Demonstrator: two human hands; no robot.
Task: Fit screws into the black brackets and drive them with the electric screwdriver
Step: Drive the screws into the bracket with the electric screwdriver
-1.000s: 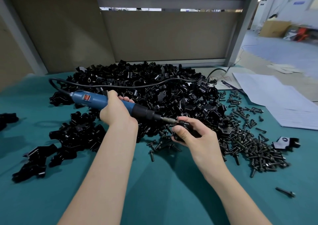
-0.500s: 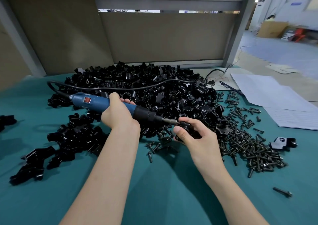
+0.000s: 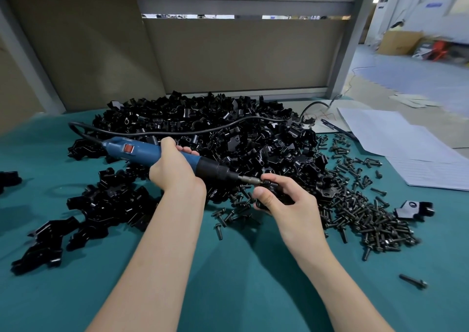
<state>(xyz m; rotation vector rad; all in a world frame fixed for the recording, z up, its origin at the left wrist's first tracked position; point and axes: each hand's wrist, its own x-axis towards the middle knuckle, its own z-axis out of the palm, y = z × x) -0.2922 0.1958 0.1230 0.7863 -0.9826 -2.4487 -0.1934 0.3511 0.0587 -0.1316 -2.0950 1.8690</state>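
Note:
My left hand grips the blue electric screwdriver around its barrel, held almost level and pointing right. Its metal bit meets a black bracket that my right hand holds between thumb and curled fingers just above the green table. The screw at the bit's tip is hidden by the bracket and my fingers. A large heap of black brackets lies behind both hands. Loose black screws are piled to the right of my right hand.
The screwdriver's black cable runs over the heap toward the back right. Another cluster of brackets lies at the left, a lone bracket and a single screw at the right. White paper sheets cover the right rear. A panel wall stands behind.
Both hands, the screwdriver and the bracket keep the same pose; the bit stays on the bracket. Only the view shifts slightly.

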